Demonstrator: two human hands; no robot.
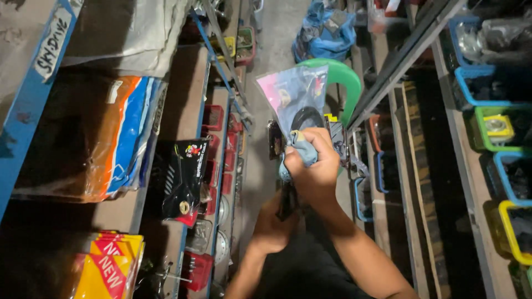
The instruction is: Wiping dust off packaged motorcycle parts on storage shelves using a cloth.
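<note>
My right hand [313,166] is closed around a light blue cloth [302,150] and presses it against a clear plastic packet [295,95] with a pink card and a dark ring-shaped part inside. The packet stands upright above the hand. My left hand [270,221] is lower, gripping the dark bottom end [286,202] of several hanging packets. Black packets [275,138] show behind the clear one, partly hidden by my right hand.
Shelves run down both sides of a narrow aisle. On the left are orange and blue packs [119,133], a black hanging packet [185,177] and red boxes [213,117]. Coloured bins [493,127] line the right shelves. A green plastic chair [343,77] and a blue bag [324,30] stand ahead.
</note>
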